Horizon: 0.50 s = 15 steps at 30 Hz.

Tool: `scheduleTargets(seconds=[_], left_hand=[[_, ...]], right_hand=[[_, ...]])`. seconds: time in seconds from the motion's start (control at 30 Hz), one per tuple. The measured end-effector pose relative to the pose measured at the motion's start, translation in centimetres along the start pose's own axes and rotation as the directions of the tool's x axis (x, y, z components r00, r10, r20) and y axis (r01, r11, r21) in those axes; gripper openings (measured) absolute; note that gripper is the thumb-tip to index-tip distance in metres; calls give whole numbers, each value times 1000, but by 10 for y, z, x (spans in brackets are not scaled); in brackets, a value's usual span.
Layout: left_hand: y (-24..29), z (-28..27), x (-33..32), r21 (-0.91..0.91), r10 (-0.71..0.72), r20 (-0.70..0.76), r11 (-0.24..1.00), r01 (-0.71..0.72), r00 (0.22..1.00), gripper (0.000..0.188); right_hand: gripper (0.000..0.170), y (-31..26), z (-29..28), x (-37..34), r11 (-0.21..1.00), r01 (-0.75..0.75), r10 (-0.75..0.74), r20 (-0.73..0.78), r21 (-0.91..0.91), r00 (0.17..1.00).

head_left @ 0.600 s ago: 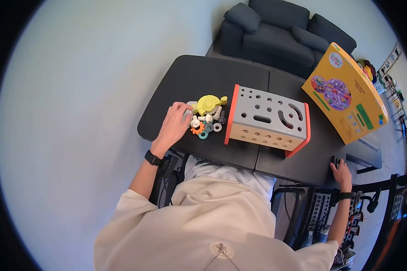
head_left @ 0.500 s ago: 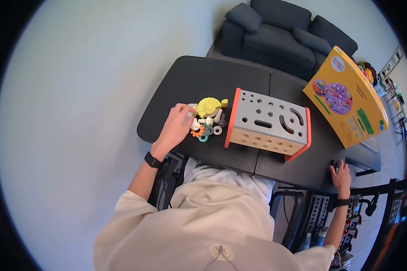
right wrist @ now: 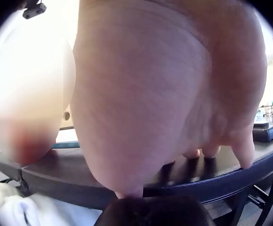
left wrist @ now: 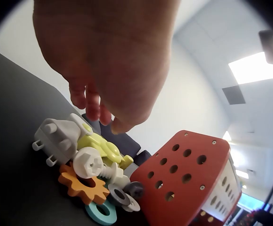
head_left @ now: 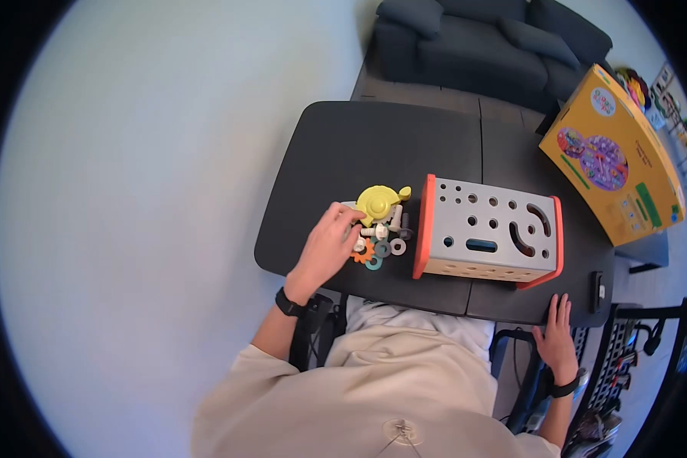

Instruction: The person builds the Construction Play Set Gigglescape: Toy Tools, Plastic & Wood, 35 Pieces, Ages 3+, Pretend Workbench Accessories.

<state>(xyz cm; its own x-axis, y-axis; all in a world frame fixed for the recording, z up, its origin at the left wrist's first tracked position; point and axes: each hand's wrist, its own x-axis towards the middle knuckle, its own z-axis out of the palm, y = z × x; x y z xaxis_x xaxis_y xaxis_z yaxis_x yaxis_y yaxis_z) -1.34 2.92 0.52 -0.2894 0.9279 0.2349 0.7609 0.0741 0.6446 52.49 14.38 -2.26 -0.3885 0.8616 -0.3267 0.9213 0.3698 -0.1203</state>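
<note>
My left hand hovers at the left side of a pile of toy parts, its fingers slightly bent and holding nothing. Below the fingers, the left wrist view shows a pale grey block with pegs, a white bolt, an orange gear and a teal washer. A yellow, round-bodied toy piece tops the pile. At the table's front right edge, my right hand rests with fingers extended onto the tabletop, nothing in its grasp.
A toy workbench with a holed grey top and red ends stands right of the pile. Behind it, to the right, leans a big yellow carton. A small black device lies by the table's right edge. A dark sofa stands beyond.
My right hand has come off the black device and moved left to the front edge of the table. The left hand stays by the pile, while the head view has shifted.
</note>
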Motion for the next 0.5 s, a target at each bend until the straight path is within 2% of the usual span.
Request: scheduleTargets(seconds=[0.1, 0.2, 0.3, 0.4, 0.5], left_hand=[[4, 3, 10, -25, 22, 62, 999, -20, 998, 21], [9, 3, 21, -3, 54, 110, 999, -54, 992, 20], [13, 7, 25, 32, 54, 165, 998, -60, 985, 19], [15, 11, 31, 27, 123, 176, 991, -130, 977, 18], [19, 13, 40, 9, 122, 230, 992, -127, 966, 17]], right_hand=[[101, -2, 5, 3, 999, -12, 13, -17, 31, 1000], [103, -19, -5, 4, 990, -136, 135, 55, 22, 989], [106, -12, 3, 3, 987, -149, 147, 26, 62, 989], [110, -12, 10, 5, 983, -171, 172, -3, 71, 985], [110, -17, 15, 3, 983, -172, 178, -102, 67, 979]])
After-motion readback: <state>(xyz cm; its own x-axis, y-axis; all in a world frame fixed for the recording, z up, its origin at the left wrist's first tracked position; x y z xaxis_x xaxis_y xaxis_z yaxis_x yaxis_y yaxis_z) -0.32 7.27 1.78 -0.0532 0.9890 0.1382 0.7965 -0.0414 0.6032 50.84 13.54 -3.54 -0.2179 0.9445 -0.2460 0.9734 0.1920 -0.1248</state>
